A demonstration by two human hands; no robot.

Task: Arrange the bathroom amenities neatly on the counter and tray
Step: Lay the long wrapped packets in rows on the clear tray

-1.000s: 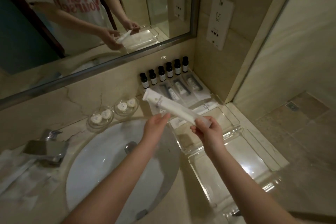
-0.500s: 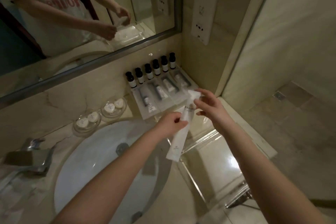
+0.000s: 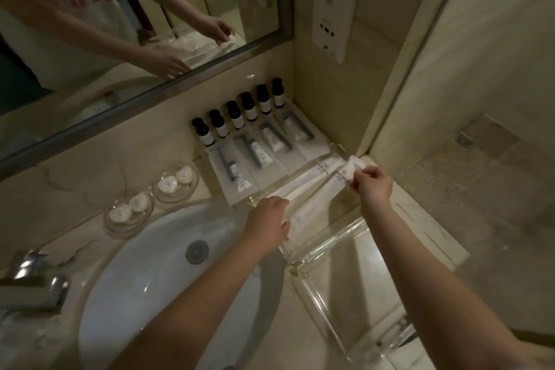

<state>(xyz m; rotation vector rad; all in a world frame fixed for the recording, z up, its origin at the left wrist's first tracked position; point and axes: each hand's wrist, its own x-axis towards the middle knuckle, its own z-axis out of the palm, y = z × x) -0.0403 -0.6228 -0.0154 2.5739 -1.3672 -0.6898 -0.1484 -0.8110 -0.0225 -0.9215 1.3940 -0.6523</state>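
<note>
Pinching the far end of a long white packet (image 3: 322, 194), the right hand (image 3: 372, 186) has its grip narrow, thumb and fingertips closed on the wrapper near the corner where the two walls meet. The left hand (image 3: 268, 224) lies palm down on the packet's near end, fingers flat rather than curled, pressing it onto the clear tray (image 3: 354, 227). The packet runs diagonally between the two hands, just beside a second white packet (image 3: 306, 179) that lies parallel to it on the mirror side. Beyond these, four flat sachets (image 3: 255, 156) lie side by side on the surface, each showing a dark item and a small tube inside. Behind them six small dark-capped bottles (image 3: 240, 114) stand upright in a row against the wall below the mirror (image 3: 135, 24). Left of the sachets, two glass dishes (image 3: 156, 198) each hold two round white soaps. The white basin (image 3: 144, 288) lies under the left forearm, with a metal tap (image 3: 33, 285) at its left edge. A wall socket plate (image 3: 336, 3) hangs above the corner.
</note>
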